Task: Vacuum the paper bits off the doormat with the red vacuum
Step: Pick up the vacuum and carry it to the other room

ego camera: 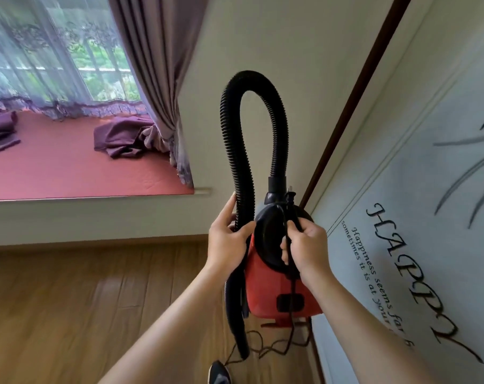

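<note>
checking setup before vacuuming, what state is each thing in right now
red plastic vacuum body: upright, hose fitted on top
black ribbed hose: arched up in a loop, free end hanging down
thin black power cord: unwound, trailing in loose loops
left hand: grips the hose
right hand: pinches the cord
purple curtain: drawn aside

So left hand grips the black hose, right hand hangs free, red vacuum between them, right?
Not quite. In the head view the right hand is not free: it pinches the black cord running over the red vacuum. The left hand does grip the black hose, with the vacuum between the hands.
</note>
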Demonstrator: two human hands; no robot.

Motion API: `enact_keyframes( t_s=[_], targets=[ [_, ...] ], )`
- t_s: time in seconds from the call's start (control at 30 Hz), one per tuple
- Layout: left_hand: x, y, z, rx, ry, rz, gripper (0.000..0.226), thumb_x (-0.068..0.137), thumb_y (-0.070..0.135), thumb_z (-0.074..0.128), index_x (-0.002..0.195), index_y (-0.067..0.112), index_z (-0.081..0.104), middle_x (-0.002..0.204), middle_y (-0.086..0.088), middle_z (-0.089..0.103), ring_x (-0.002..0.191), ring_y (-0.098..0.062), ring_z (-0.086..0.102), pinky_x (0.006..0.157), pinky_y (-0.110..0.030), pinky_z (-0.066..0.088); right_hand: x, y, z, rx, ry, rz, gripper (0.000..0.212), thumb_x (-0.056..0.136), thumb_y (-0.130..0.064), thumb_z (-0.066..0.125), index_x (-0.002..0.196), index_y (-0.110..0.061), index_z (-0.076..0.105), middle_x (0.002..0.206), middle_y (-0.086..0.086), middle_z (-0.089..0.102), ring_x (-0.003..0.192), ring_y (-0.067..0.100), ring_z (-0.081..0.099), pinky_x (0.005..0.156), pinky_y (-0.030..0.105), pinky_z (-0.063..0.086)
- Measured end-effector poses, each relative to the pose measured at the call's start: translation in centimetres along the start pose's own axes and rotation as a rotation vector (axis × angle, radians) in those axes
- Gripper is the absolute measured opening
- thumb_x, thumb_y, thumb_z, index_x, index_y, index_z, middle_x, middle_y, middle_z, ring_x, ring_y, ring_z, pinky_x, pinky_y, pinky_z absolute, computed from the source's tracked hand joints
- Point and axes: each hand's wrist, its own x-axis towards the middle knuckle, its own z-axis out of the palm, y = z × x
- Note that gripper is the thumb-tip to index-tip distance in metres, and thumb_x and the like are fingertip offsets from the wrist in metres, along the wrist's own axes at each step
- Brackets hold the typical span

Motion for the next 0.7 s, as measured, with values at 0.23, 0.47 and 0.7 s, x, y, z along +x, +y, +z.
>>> enact_keyframes(
  t_s=[0.23,0.47,0.7],
  targets=[
    [4.4,-3.9,1.2,0.083,0.002,-0.094,0.075,0.090,0.001,0.070,0.142,0.051,0.050,0.102,0.002,0.074,0.093,-0.018,0.074,0.085,-0.034,0.060,4.5,2.9,0.3,0.002,0.017,0.103,0.026,0.104,-0.012,0.049,0.086,-0.006,0.066,0.053,0.008,0.053,0.039,0.021,0.045,0.041,0.029,0.041],
    [7.3,-8.0,3.7,0.136,0.070,-0.184,0.076,0.091,-0.001,0.069,0.135,0.058,0.050,0.104,0.004,0.073,0.095,-0.017,0.073,0.087,-0.037,0.061,9.9,7.2,-0.5,0.003,-0.035,0.218,0.028,0.104,-0.012,0.048,0.082,-0.008,0.065,0.053,0.008,0.053,0.039,0.021,0.045,0.042,0.028,0.040],
    [10.9,-13.0,6.8,0.180,0.115,-0.259,0.073,0.093,0.003,0.069,0.146,0.047,0.046,0.101,0.007,0.074,0.094,-0.011,0.073,0.089,-0.037,0.060,15.9,11.6,-2.4,-0.017,-0.099,0.306,0.024,0.105,-0.014,0.046,0.093,-0.008,0.066,0.059,0.011,0.053,0.046,0.023,0.048,0.046,0.033,0.042]
  ],
)
